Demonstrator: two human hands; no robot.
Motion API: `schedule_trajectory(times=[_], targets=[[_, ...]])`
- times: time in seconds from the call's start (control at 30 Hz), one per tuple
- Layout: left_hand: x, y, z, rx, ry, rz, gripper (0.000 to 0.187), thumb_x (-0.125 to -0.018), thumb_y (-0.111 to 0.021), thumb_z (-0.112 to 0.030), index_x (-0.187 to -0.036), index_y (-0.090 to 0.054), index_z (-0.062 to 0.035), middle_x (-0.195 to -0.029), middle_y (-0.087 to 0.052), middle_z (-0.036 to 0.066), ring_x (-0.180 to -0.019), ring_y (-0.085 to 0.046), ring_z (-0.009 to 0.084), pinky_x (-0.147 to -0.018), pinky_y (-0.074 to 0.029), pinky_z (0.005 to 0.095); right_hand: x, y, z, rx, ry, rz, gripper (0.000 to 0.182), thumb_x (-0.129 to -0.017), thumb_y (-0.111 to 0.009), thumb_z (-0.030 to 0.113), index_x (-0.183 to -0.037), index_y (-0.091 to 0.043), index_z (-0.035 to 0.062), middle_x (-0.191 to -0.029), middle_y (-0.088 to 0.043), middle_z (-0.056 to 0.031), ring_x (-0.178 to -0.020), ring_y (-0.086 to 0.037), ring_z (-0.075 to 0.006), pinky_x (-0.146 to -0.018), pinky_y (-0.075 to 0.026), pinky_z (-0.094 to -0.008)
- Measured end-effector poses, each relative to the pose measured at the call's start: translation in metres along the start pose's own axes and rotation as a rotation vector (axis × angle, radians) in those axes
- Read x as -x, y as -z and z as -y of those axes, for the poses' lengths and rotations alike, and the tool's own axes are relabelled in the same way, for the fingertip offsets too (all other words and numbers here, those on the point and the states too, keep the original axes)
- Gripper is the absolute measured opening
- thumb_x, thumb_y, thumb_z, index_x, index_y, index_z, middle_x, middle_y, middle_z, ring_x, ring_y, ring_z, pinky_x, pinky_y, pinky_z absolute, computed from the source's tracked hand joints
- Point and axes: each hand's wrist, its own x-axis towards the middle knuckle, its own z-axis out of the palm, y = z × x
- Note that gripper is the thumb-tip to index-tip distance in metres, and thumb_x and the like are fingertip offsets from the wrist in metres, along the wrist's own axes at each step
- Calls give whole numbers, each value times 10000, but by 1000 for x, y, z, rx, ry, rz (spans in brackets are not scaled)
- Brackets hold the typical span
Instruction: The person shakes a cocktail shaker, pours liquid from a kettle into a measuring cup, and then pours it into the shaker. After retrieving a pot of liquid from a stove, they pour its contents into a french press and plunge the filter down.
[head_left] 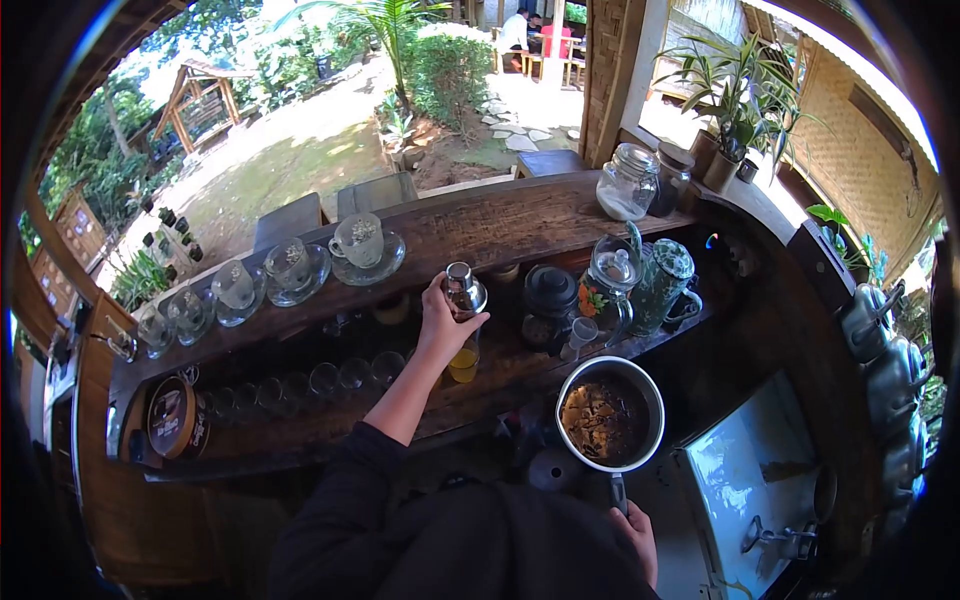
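My left hand (445, 322) reaches out over the counter, its fingers wrapped round a shiny steel cocktail shaker (461, 285). Just below the shaker stands a glass with yellow-orange liquid (463, 364), partly hidden by my wrist. Low at the right, my right hand (636, 540) grips the black handle of a saucepan (659, 420). Inside the pan is dark liquid with brown, bark-like pieces (597, 418) in it. A small clear cup (579, 338) stands near the pan's far rim.
Glass cups on saucers (366, 250) line the upper ledge, with several glasses (323, 380) on the shelf below. A green speckled enamel pot (664, 285), a glass pitcher (614, 265) and a lidded jar (628, 180) stand right of centre. A sink (735, 470) lies at lower right.
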Motion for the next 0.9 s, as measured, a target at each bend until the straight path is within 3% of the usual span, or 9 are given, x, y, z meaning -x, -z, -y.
schedule_trajectory(times=[0.33,0.4,0.47,0.73,0.8,0.9], targets=[[-2,-1,-9,63,-9,37,937,-613,-834,-246,-1318,-266,-4,-1189,-393,213,-1026,-488,317,-862,-447,371,1,-18,-2,-5,-23,-67,194,-903,-566,217,-897,-523,28,-656,-481,62,-578,-447,-12,-528,-350,-172],[-3,-3,-7,34,-72,7,953,-604,-837,-260,-1317,-264,8,-1205,-389,222,-1054,-482,331,-881,-442,381,3,-20,-5,-7,-29,-73,192,-905,-565,215,-902,-524,27,-657,-482,61,-581,-449,-13,-530,-351,-173],[-4,-2,-9,21,7,25,984,-589,-843,-292,-1317,-259,21,-1224,-380,233,-1098,-462,351,-918,-425,395,6,-21,-8,-4,-62,-81,228,-903,-552,217,-986,-550,5,-684,-461,55,-619,-408,-30,-566,-325,-187],[3,-4,-7,19,-38,-33,1079,-555,-844,-386,-1331,-212,18,-1259,-342,235,-1194,-351,392,-989,-348,448,10,-24,-20,-54,-48,-124,219,-900,-562,224,-972,-550,18,-704,-453,63,-639,-393,-24,-573,-314,-186],[9,2,-17,-229,-184,-151,1010,-619,-820,-364,-1334,-215,14,-1258,-326,198,-1142,-376,317,-956,-353,414,12,-25,-21,-66,-42,-124,213,-900,-562,223,-967,-550,21,-704,-449,63,-640,-390,-23,-574,-311,-185],[28,7,-46,-45,-238,-191,848,-688,-772,-362,-1269,-281,12,-1241,-339,215,-1188,-314,371,-959,-325,445,12,-25,-21,-69,-44,-155,204,-902,-560,221,-956,-550,24,-691,-438,66,-626,-382,-23,-563,-304,-182]])
